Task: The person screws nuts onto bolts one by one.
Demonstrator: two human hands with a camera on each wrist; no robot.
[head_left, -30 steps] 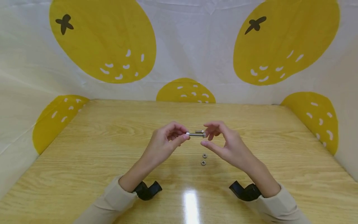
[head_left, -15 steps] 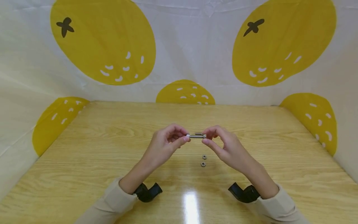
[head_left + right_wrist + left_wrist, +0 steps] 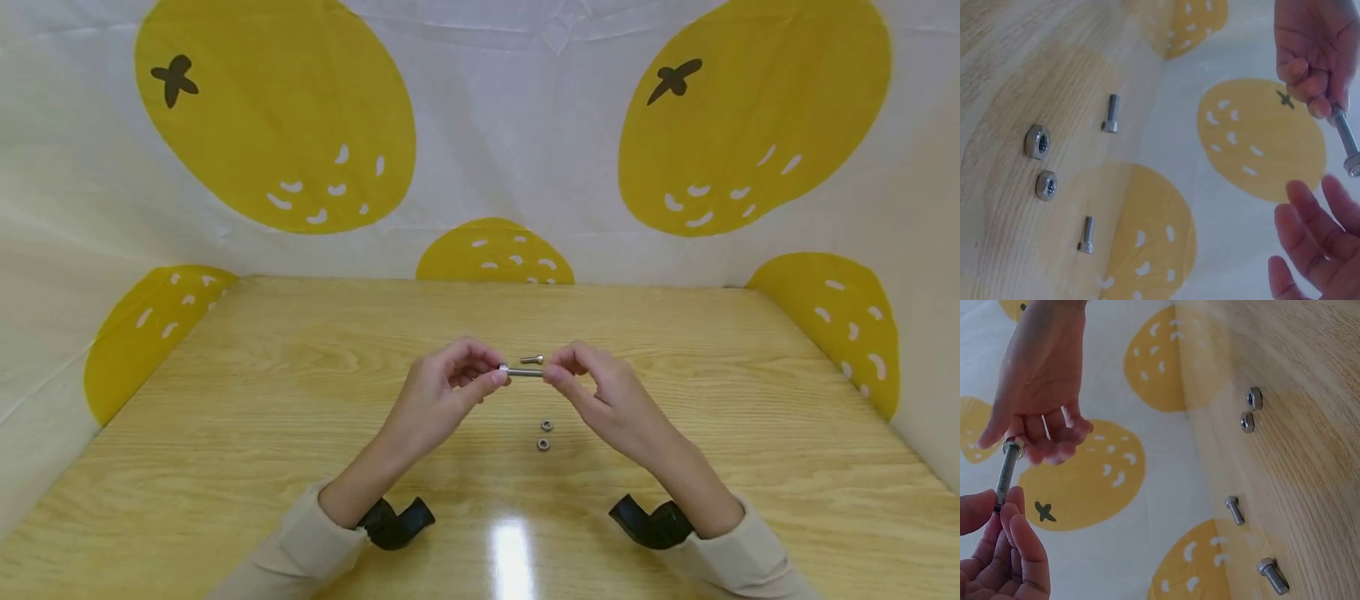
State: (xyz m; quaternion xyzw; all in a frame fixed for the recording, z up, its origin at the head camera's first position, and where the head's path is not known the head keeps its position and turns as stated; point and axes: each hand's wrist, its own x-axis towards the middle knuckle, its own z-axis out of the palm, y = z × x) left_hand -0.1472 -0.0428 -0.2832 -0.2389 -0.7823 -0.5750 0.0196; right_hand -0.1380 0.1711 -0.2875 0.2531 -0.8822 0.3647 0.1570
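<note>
My left hand (image 3: 442, 387) pinches the head of a long steel bolt (image 3: 525, 372), held level above the table. A hex nut (image 3: 1013, 447) sits on the bolt's far end, clearest in the left wrist view. In the head view, the thumb and fingertips of my right hand (image 3: 607, 396) close over that end and hide the nut. The right wrist view shows the bolt (image 3: 1346, 136) with its nut near the right hand's spread fingers; its thumb is out of frame there.
Two loose nuts (image 3: 547, 425) lie on the wooden table (image 3: 337, 325) below the hands. Beyond them lies a short socket-head screw (image 3: 532, 359); a second screw (image 3: 1272, 576) shows in the wrist views. A patterned cloth (image 3: 510, 150) stands behind the table.
My right hand has come in from spread fingers near the nut to closing its thumb and fingertips over it. The left hand keeps its hold on the bolt head.
</note>
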